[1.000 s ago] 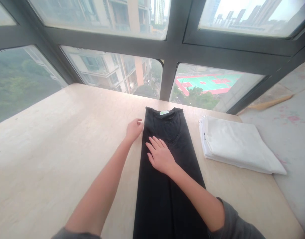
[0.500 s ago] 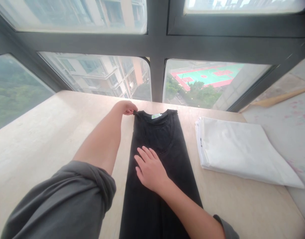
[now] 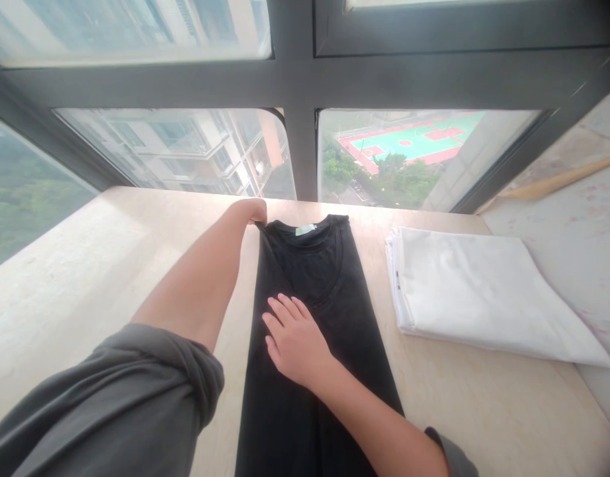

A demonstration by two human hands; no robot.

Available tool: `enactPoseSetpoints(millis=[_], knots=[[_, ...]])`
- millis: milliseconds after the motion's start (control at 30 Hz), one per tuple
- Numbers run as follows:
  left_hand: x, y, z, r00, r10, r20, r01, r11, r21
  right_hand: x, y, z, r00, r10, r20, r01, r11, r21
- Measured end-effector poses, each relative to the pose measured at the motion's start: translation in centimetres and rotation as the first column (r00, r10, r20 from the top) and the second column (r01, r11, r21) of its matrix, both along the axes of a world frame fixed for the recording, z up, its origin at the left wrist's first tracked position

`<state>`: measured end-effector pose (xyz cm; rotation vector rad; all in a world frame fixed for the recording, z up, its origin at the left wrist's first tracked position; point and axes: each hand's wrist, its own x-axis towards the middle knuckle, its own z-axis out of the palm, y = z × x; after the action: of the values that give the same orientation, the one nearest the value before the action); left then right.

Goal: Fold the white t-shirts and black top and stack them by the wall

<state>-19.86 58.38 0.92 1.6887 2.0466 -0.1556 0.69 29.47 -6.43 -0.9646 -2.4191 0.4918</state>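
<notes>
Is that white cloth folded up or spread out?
Folded: the white cloth lies flat, with stacked layers showing along its edge nearest the black shirt.

Black shirt (image 3: 347,331): cut off at bottom edge. Neck label (image 3: 305,230), upper centre: print illegible. Left grip (image 3: 258,211): fingers mostly hidden.

You wear charcoal grey, rolled up.
Your left sleeve (image 3: 116,404) is loose, bunched in thick folds at its end; only a short piece of your right sleeve (image 3: 454,456) shows, near right.
</notes>
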Motion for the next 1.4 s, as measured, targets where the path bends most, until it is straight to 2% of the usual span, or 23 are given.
enactPoseSetpoints(millis=[100,233,333,433,567,767,1033,1200,1400], knots=[[0.4,-0.3,0.0,0.991,-0.033,-0.129,0.024,0.997,-0.068,0.0,0.1,0.0,0.998,-0.024,-0.059,0.023,0.999,-0.023],[0.7,-0.7,-0.3,0.981,-0.066,-0.185,0.051,0.995,-0.087,0.2,0.3,0.2,0.969,-0.137,-0.206,0.124,0.989,-0.076],[0.9,-1.0,-0.5,0.986,-0.084,-0.146,0.072,0.994,-0.087,0.4,0.5,0.3,0.95,-0.205,-0.237,0.19,0.978,-0.083],[0.9,-1.2,-0.6,0.992,-0.099,-0.08,0.092,0.992,-0.087,0.4,0.6,0.0,0.954,-0.232,-0.187,0.217,0.971,-0.097],[1.0,-1.0,-0.2,0.995,-0.095,-0.026,0.092,0.992,-0.09,0.3,0.5,-0.4,0.964,-0.224,-0.143,0.208,0.971,-0.119],[0.5,-0.7,0.7,0.996,-0.048,0.077,0.062,0.978,-0.2,0.3,0.5,-0.5,0.967,-0.218,-0.131,0.202,0.971,-0.13],[0.0,-0.8,1.4,0.987,-0.029,0.16,0.072,0.961,-0.267,0.3,0.5,-0.4,0.966,-0.219,-0.138,0.202,0.971,-0.125],[-0.3,-0.9,1.3,0.989,-0.044,0.141,0.075,0.973,-0.219,0.4,0.5,-0.1,0.965,-0.224,-0.137,0.207,0.971,-0.123],[1.1,-0.3,-0.2,0.999,-0.023,-0.038,0.021,0.999,-0.047,0.4,0.5,-0.1,0.967,-0.22,-0.131,0.204,0.971,-0.122]])
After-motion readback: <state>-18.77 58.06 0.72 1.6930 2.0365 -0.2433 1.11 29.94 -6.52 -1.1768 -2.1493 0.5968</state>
